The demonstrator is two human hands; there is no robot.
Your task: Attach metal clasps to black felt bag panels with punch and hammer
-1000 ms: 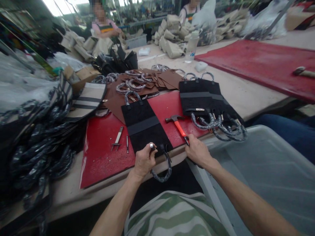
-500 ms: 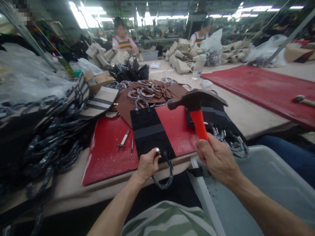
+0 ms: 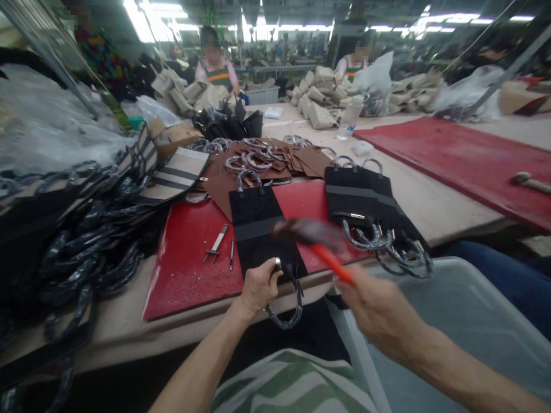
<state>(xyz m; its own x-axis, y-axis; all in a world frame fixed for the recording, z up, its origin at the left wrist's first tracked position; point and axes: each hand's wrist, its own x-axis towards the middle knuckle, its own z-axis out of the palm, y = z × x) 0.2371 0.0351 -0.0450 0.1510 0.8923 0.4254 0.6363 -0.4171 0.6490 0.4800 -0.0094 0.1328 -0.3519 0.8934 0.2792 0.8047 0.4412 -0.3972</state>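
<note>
My left hand (image 3: pixel 260 288) is closed around an upright metal punch (image 3: pixel 278 263); only its shiny top shows above the fingers. It rests at the near end of a black bag panel (image 3: pixel 258 221) with a grey band. That panel lies on a red board (image 3: pixel 185 275), and its plastic-wrapped handle (image 3: pixel 286 322) hangs over the table edge. My right hand (image 3: pixel 376 304) grips the orange handle of a claw hammer (image 3: pixel 331 261). The hammer's head is smeared by motion, above the panel and to the right of the punch.
A pronged metal tool (image 3: pixel 217 244) and a thin rod (image 3: pixel 232 255) lie left of the panel. Finished-looking black panels (image 3: pixel 361 192) are stacked right, brown pieces (image 3: pixel 310 162) behind. A grey bin (image 3: pixel 465 338) stands at right; wrapped handles (image 3: pixel 86 246) pile up left. People sit across the table.
My right hand has swung the hammer down and to the left, from raised in front of the right stack to low over the panel. My left hand and the punch stay in place.
</note>
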